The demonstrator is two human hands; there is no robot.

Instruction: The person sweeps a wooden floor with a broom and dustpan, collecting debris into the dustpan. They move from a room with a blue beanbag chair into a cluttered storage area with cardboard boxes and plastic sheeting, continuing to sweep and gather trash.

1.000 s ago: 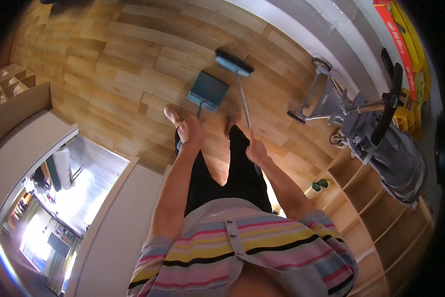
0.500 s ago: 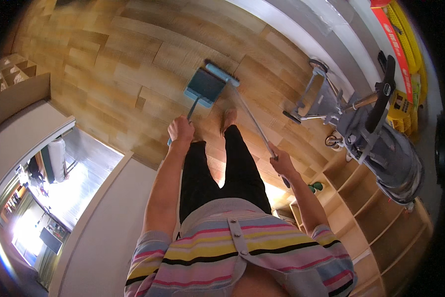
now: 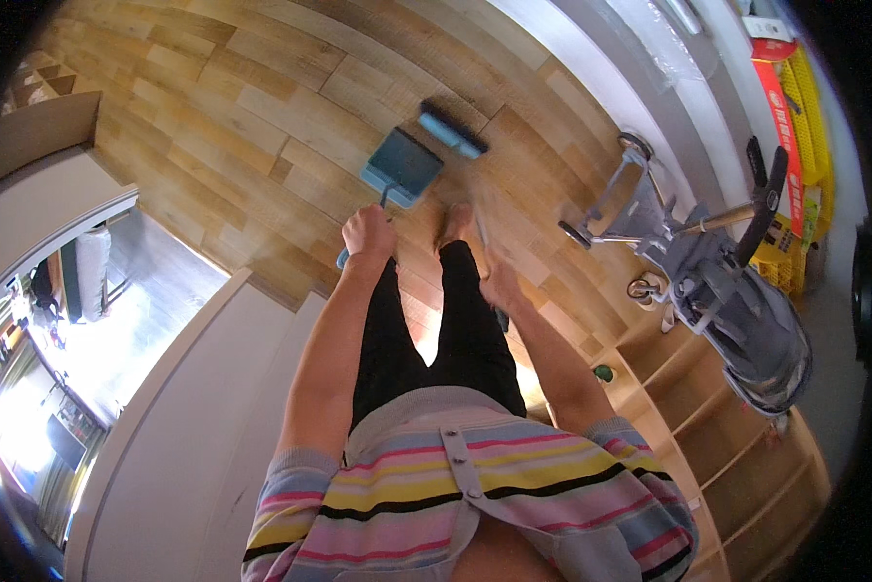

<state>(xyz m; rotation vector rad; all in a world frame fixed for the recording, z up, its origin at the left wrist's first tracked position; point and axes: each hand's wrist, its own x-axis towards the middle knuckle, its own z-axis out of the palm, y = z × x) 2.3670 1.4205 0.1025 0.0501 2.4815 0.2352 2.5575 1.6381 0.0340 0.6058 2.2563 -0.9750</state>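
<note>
My left hand (image 3: 369, 233) is closed round the handle of a blue-green dustpan (image 3: 404, 167). The pan lies on the wood floor in front of my feet, its open edge facing away and to the right. My right hand (image 3: 500, 283) grips the grey stick of a broom, blurred by motion. The blue broom head (image 3: 452, 133) with dark bristles is on the floor just beyond the pan, a small gap apart from it. Whether any dirt lies in the pan is too small to tell.
A folded grey stroller (image 3: 717, 262) stands at the right by a pale wall. Below it runs a wooden cubby shelf (image 3: 698, 427). Yellow plastic items (image 3: 800, 145) lean at the far right. At the left, a white partition (image 3: 193, 388) borders a bright doorway.
The broom head has moved from the pan's edge away to the right, leaving a gap. My right hand has swung inward to the left. The dustpan stays nearly in place.
</note>
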